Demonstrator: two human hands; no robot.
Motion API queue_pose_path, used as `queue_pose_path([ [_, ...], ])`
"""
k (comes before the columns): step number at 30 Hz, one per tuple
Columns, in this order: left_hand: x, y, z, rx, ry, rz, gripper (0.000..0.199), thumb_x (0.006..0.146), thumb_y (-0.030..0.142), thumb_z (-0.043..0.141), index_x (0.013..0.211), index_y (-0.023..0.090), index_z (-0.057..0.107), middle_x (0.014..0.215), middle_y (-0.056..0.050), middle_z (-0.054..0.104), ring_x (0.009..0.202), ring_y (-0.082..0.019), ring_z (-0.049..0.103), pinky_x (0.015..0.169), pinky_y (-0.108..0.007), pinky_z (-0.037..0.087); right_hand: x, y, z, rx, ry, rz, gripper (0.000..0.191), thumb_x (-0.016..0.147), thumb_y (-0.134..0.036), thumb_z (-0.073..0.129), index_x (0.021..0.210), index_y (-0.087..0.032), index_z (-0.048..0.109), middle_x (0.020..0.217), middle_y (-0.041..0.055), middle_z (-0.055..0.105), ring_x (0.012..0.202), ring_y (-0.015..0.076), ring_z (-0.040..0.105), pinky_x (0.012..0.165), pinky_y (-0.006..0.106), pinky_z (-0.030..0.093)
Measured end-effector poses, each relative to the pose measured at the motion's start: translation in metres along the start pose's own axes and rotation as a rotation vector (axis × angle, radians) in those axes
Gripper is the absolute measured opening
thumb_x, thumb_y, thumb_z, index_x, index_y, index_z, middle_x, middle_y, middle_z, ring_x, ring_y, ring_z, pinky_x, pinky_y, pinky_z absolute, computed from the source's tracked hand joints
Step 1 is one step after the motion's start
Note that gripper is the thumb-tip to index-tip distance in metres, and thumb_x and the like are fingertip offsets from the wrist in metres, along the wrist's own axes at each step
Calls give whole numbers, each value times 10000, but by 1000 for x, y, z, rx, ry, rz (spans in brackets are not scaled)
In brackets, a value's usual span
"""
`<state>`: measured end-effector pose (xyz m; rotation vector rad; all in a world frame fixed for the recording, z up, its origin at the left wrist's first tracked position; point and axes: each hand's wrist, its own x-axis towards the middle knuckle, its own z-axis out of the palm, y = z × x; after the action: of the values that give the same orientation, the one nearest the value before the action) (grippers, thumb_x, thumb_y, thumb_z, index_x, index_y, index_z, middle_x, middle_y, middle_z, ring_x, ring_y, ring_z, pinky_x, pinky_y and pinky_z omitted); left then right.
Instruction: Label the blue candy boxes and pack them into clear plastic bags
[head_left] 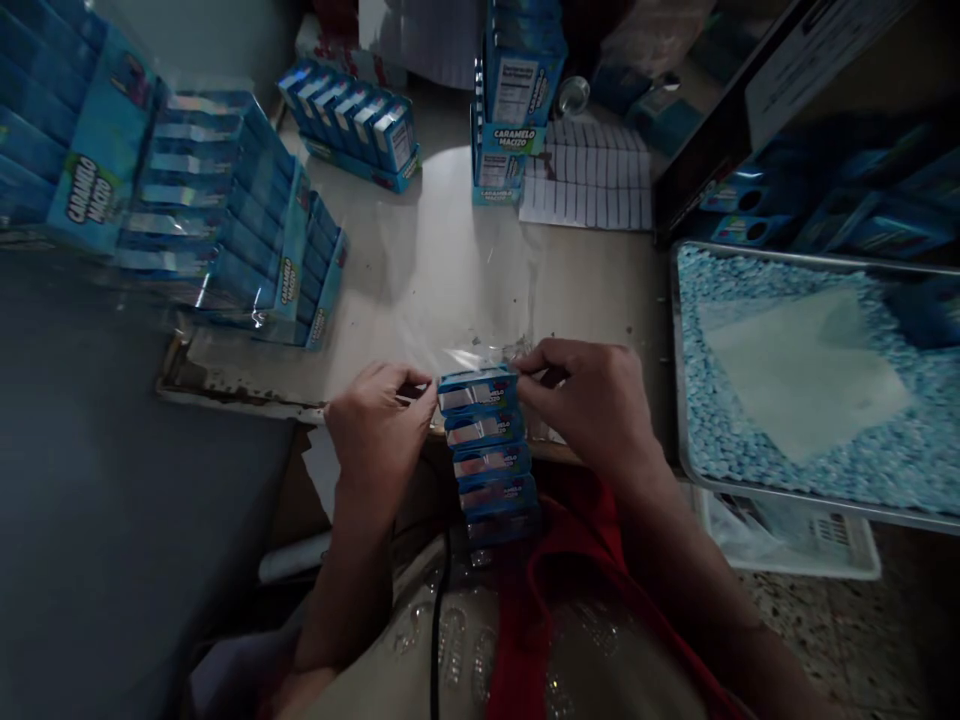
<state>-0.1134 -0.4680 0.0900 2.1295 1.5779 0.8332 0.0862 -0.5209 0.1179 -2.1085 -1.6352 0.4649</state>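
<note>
A display pack of small blue candy boxes [491,460] stands at the table's front edge, against my body, its boxes lined up in a row. Clear plastic film [469,310] spreads over the tabletop from the pack's far end. My left hand [382,420] is closed in a pinch at the far left corner of the pack, on what looks like the film's edge. At the far right corner, my right hand [592,400] pinches the film between thumb and forefinger. The exact grip of the fingertips is partly hidden.
Film-wrapped packs [217,210] are stacked at the left. An unwrapped pack [352,120] and a taller stack [514,110] stand at the back, beside a lined sheet [589,175]. At right, a metal tray [679,380] holds blue-white candies and a paper sheet [810,370].
</note>
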Motion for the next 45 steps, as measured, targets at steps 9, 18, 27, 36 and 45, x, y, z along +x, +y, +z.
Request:
queue_pose_path([
  [9, -43, -21, 36, 13, 428, 348, 93, 904, 146, 716, 927, 224, 761, 892, -31, 762, 787, -133, 703, 766, -247, 543, -38, 28, 54, 77, 625, -384, 140, 950, -131, 669, 1018, -232, 739, 898, 1, 814, 783, 140, 770, 738, 237, 605],
  [18, -36, -55, 79, -7, 402, 151, 118, 946, 291, 678, 888, 193, 647, 778, -22, 678, 713, -156, 643, 698, -280, 498, -28, 28, 55, 250, 515, -229, 83, 943, -183, 695, 942, -236, 760, 861, 5, 795, 746, 149, 751, 680, 266, 597],
  [27, -23, -54, 56, 31, 96, 411, 168, 1011, 214, 572, 878, 192, 673, 846, -35, 720, 734, -141, 662, 706, -247, 489, -20, 48, 70, 365, 349, -79, 102, 944, -246, 679, 985, -258, 772, 905, 22, 806, 792, 184, 761, 718, 308, 599],
  [36, -23, -67, 58, -13, 118, 474, 73, 994, 232, 612, 948, 200, 659, 858, -32, 757, 776, -159, 708, 740, -257, 510, -30, 56, 74, 368, 455, -348, 170, 916, -102, 678, 965, -259, 720, 885, 6, 781, 789, 165, 739, 738, 297, 587],
  [45, -29, -54, 46, 118, 6, 596, 178, 1053, 261, 513, 996, 185, 663, 722, -20, 690, 638, -163, 634, 661, -275, 460, -33, 72, 81, 315, 337, -273, 129, 959, -153, 583, 882, -241, 636, 824, 11, 703, 752, 178, 650, 694, 300, 506],
])
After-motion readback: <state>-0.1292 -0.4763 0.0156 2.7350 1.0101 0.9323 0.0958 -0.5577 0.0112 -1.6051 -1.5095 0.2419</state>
